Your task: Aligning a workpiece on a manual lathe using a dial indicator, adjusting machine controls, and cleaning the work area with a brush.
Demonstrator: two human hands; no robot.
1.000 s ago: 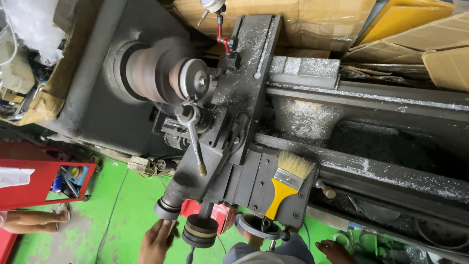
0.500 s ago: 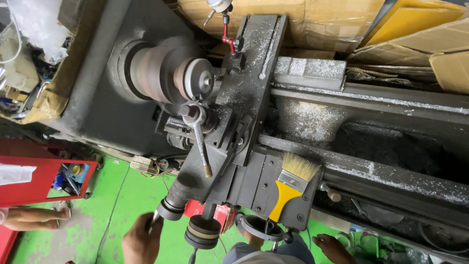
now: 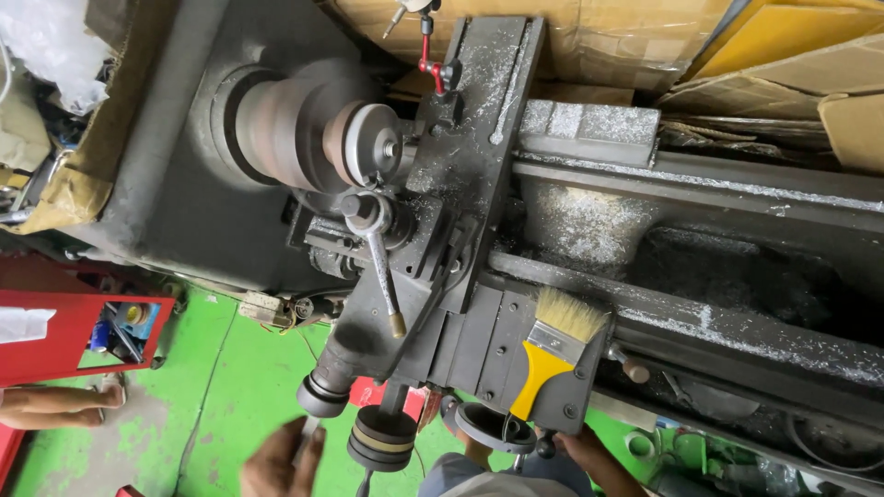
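Observation:
I look down on a grey metal lathe. My left hand (image 3: 276, 463), blurred, is closed around the small crank handle (image 3: 307, 433) below the cross-slide dial (image 3: 322, 396). My right hand (image 3: 589, 454) sits at the bottom edge, its fingers at the knob of the carriage handwheel (image 3: 493, 428). A second dial (image 3: 381, 440) lies between the hands. On the carriage (image 3: 479, 340) rests a yellow-handled paintbrush (image 3: 545, 361). The tool post lever (image 3: 379, 271) points toward me, and the chuck (image 3: 318, 133) looks blurred.
Metal chips cover the lathe bed (image 3: 700, 267) and the cross slide (image 3: 479, 110). Cardboard boxes (image 3: 764, 46) stand behind the machine. A red tool cabinet (image 3: 64, 336) and another person's foot (image 3: 55, 405) are on the green floor (image 3: 239, 387) at left.
My left hand has shifted around the crank handle and is now blurred. The view has slid slightly. My right hand stays at the handwheel.

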